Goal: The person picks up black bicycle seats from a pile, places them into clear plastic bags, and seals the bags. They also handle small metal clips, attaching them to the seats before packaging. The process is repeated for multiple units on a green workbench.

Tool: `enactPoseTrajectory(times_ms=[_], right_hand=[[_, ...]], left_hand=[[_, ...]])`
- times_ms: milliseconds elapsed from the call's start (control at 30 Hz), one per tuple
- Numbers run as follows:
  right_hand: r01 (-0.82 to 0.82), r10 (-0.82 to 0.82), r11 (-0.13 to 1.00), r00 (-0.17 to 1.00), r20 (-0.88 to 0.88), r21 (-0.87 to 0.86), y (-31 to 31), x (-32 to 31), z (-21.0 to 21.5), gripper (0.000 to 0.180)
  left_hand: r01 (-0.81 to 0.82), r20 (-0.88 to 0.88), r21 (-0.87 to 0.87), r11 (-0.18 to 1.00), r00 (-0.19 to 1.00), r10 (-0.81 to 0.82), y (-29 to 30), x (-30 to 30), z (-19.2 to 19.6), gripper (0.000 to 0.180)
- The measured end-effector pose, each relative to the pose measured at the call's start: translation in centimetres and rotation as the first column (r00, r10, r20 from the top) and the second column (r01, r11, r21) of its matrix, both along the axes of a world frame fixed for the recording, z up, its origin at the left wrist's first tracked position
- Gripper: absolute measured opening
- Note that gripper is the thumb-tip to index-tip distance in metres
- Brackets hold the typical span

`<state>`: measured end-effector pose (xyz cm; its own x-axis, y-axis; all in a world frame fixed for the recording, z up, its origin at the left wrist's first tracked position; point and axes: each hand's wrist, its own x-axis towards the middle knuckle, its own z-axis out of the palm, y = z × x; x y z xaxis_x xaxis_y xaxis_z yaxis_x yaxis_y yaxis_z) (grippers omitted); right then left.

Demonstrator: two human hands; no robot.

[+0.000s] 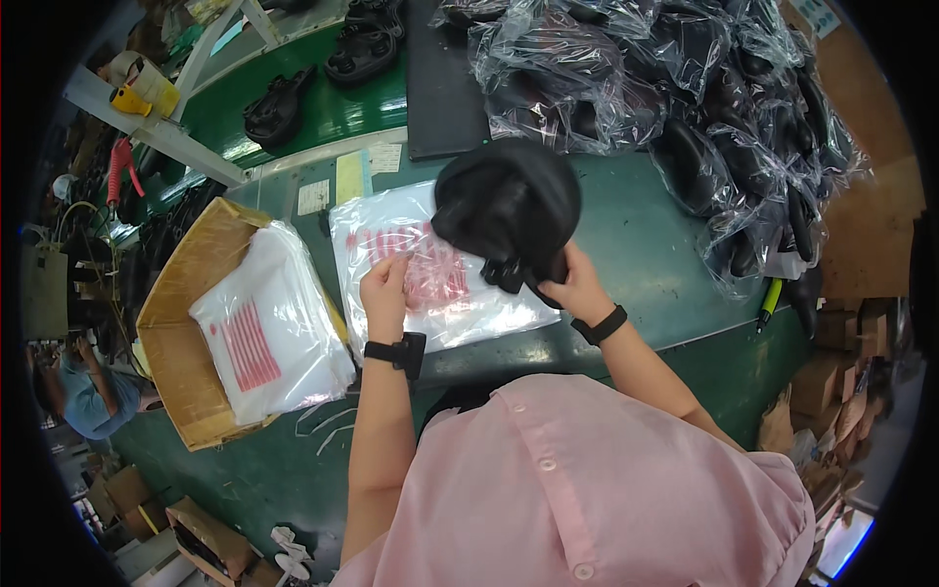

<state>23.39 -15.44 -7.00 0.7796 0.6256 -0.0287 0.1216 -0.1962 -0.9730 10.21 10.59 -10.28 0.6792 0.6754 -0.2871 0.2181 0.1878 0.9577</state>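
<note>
My right hand (579,286) grips a black bicycle saddle (518,201) by its narrow end, holding it tilted above the table with its wide end away from me. Below it lies a stack of clear plastic bags (377,217) with red print. Over the left part of this stack, my left hand (385,293) is closed in a pinch at the top bag. The film between those fingertips is hard to make out. Both wrists wear black bands.
At my left stands a yellowish open box (176,367) holding more printed bags (293,342). Saddles wrapped in clear plastic (675,108) are heaped at the far right, near a yellow-green marker (770,303). Bare black saddles (279,106) sit on a green conveyor (220,108) beyond.
</note>
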Motion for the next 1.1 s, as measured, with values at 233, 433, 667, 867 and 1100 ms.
enactPoseTrajectory(times_ms=[233, 433, 667, 867, 1100], right_hand=[[-0.171, 0.295, 0.914, 0.902, 0.314, -0.367, 2.9, -1.7, -1.2, 0.046], [-0.22, 0.277, 0.899, 0.955, 0.103, -0.379, 4.4, -2.2, -3.0, 0.041], [0.113, 0.072, 0.975, 0.647, -0.759, 0.189, 2.7, -1.1, 0.4, 0.04], [0.195, -0.266, 0.952, 0.906, -0.328, -0.235, 1.7, -1.2, 7.1, 0.066], [0.346, -0.343, 0.931, 0.938, 0.044, -0.118, -3.4, 1.1, 0.2, 0.081]], left_hand=[[-0.071, -0.008, -0.038, 0.997, 0.997, 0.071, 1.1, 0.2, 1.0, 0.026], [0.306, 0.063, 0.634, 0.71, 0.895, -0.442, -3.0, 0.3, 7.2, 0.024], [0.455, -0.233, 0.773, 0.442, 0.852, -0.469, -3.0, -2.8, 8.6, 0.037], [0.365, 0.085, 0.897, 0.249, 0.41, -0.908, -16.0, 2.2, 15.5, 0.029], [0.315, 0.078, 0.935, 0.162, 0.263, -0.962, -21.2, 5.6, 17.7, 0.025]])
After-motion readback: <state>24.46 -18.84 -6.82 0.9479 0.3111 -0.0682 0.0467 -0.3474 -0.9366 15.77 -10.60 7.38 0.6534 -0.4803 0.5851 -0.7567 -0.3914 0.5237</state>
